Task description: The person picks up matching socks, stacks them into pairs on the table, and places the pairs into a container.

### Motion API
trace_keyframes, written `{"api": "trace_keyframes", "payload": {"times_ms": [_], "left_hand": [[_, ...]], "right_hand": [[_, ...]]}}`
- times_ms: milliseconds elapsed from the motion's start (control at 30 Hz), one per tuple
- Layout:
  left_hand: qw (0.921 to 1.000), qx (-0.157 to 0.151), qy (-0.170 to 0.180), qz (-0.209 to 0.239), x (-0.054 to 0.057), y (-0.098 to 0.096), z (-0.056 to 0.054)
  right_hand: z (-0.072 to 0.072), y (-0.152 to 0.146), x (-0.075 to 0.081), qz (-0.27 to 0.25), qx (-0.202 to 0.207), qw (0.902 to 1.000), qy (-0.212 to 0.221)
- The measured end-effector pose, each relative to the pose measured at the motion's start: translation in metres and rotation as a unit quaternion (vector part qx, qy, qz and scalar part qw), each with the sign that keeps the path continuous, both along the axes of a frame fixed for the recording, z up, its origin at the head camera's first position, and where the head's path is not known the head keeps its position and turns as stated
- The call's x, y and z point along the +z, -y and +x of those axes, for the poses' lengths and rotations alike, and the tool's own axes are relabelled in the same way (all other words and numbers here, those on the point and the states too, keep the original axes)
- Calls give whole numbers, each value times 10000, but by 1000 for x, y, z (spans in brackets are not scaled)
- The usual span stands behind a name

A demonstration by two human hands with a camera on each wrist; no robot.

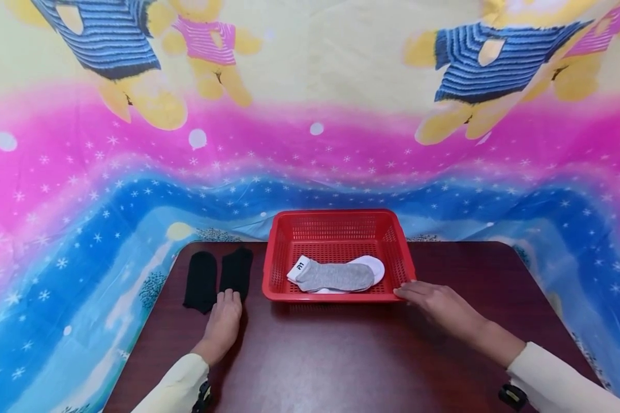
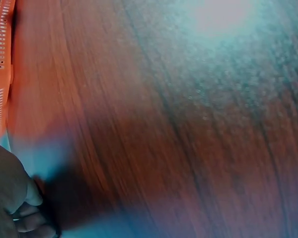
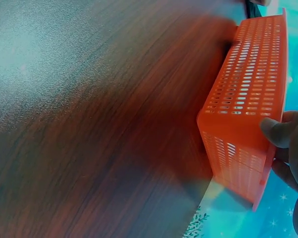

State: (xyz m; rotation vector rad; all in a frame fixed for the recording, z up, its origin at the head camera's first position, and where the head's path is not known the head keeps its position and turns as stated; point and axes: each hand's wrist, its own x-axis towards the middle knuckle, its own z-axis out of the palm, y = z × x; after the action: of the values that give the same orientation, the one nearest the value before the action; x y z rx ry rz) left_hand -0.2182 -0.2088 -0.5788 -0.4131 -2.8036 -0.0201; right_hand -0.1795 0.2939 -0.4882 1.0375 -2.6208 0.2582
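A glossy, dark red-brown table stands before a hanging cloth in cream, pink and blue, printed with snowflakes and, heads cropped, seemingly bears; light glares off the table

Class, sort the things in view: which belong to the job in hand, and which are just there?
Seems part of the job:
- left hand, holding a black sock
- second black sock
- right hand, gripping the red basket
- grey sock, white sock inside

Just there:
- table
- patterned cloth

Red basket, black socks, white-cuffed grey sock
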Motion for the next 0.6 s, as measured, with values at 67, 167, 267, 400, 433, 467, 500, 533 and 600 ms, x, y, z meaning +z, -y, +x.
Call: {"api": "trace_keyframes", "payload": {"times_ms": [67,167,267,400,433,467,500,533,600], "left_hand": [[10000,-33,-10,59,1,0,0],[9997,-109,58,220,5,-1,0],[9983,-209,189,512,11,-5,2],[9949,-343,411,853,19,-17,9],[9939,-377,468,927,21,-20,12],[9931,-413,541,955,23,-24,14],[9922,-446,604,991,25,-28,17],[9914,-473,666,1024,26,-32,19],[9900,-527,749,1074,29,-40,24]], "right_hand": [[1,1,0,-3,-12,10000,25],[2,1,0,-7,-62,10000,51],[3,1,0,-6,-98,9999,82],[4,2,-1,5,-107,9999,74],[4,2,-1,0,-103,9999,50],[4,2,-2,-6,-97,10000,17],[4,2,-2,-12,-93,10000,-20],[4,2,-2,-28,-86,9999,-61],[4,2,-3,-55,-60,9999,-121]]}}
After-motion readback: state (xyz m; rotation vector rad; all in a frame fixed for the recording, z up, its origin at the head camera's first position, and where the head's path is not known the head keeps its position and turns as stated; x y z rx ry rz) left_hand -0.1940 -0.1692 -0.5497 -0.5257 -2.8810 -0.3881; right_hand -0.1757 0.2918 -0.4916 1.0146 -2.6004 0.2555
